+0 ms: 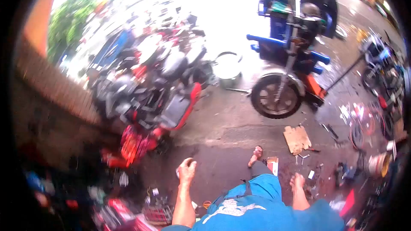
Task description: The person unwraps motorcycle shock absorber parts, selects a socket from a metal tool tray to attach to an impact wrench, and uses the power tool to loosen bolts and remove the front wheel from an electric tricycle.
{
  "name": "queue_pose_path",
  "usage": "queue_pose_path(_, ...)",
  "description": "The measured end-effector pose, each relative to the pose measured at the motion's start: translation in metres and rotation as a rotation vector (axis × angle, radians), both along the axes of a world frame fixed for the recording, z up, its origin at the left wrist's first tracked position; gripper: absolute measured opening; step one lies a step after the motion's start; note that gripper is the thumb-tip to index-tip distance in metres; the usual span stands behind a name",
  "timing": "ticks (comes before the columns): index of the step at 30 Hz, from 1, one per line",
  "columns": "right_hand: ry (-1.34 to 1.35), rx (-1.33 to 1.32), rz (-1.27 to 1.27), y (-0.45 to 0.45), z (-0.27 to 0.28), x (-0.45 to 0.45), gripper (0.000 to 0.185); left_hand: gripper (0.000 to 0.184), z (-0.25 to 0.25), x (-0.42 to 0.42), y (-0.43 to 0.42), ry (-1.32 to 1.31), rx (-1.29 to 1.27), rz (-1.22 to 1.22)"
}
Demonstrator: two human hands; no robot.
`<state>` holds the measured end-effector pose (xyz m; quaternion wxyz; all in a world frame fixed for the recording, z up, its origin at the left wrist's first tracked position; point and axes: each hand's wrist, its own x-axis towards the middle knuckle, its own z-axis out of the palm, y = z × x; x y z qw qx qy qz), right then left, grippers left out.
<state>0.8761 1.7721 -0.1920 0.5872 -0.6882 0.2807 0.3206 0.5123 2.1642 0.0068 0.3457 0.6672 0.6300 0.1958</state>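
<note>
My left hand (pixel 187 171) hangs over the dark ground, its fingers curled; a small pale bit shows at its side, too blurred to name. On the other side of my body my right hand (pixel 297 181) is curled with nothing visible in it, above ground scattered with small parts. Flat brown cardboard (pixel 297 139) lies beyond the right hand, and a white and red box (pixel 272 165) is beside my forward foot (pixel 256 153). Neither hand touches them.
A blue three-wheeled vehicle (pixel 278 96) stands ahead, an orange jack-like tool (pixel 314 86) at its side. Packed motorbikes (pixel 175 107) are at the left, near a bucket (pixel 228 69). Cables (pixel 356 132), metal tools (pixel 332 131) and more bikes (pixel 379 66) are at the right.
</note>
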Motion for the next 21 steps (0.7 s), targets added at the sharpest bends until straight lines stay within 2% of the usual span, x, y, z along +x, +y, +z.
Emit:
queue_pose_path(1, 0.003, -0.017, -0.032, 0.033, 0.025, 0.017, 0.01, 0.033, 0.006, 0.026, 0.025, 0.017, 0.004, 0.003)
queue_pose_path(2, 0.025, 0.032, -0.021, 0.053, 0.025, 0.045, 0.012, 0.032, 0.012, 0.054, 0.051, -0.051, 0.017, -0.049)
queue_pose_path(3, -0.041, -0.04, 0.061, 0.075, 0.028, 0.067, 0.016, 0.032, 0.016, 0.082, 0.074, -0.129, 0.029, -0.095)
queue_pose_path(5, -0.142, 0.006, 0.097, 0.12, 0.055, 0.112, 0.02, 0.032, 0.038, 0.149, 0.112, -0.08, 0.151, -0.201)
queue_pose_path(7, -0.256, -0.075, 0.204, 0.161, 0.101, 0.151, 0.019, 0.032, 0.061, 0.211, 0.139, -0.15, 0.163, -0.293)
queue_pose_path(9, -0.379, -0.035, 0.146, 0.167, 0.05, 0.192, 0.021, 0.03, 0.07, 0.262, 0.16, -0.276, 0.156, -0.396)
queue_pose_path(10, -0.373, -0.012, 0.117, 0.173, 0.063, 0.203, 0.021, 0.029, 0.074, 0.286, 0.169, -0.367, 0.149, -0.405)
queue_pose_path(11, -0.368, 0.015, 0.087, 0.189, 0.093, 0.209, 0.021, 0.027, 0.086, 0.308, 0.181, -0.313, 0.209, -0.482)
queue_pose_path(13, -0.363, 0.035, 0.055, 0.199, 0.109, 0.214, 0.021, 0.023, 0.101, 0.348, 0.213, -0.319, 0.381, -0.624)
queue_pose_path(15, -0.352, 0.01, 0.053, 0.196, 0.11, 0.209, 0.022, 0.021, 0.135, 0.387, 0.235, -0.392, 0.411, -0.688)
queue_pose_path(18, -0.219, -0.103, -0.012, 0.168, 0.098, 0.17, 0.021, 0.022, 0.166, 0.431, 0.269, -0.495, 0.348, -0.74)
queue_pose_path(21, -0.046, -0.131, -0.256, 0.137, 0.064, 0.105, 0.02, 0.025, 0.158, 0.458, 0.299, -0.528, 0.264, -0.799)
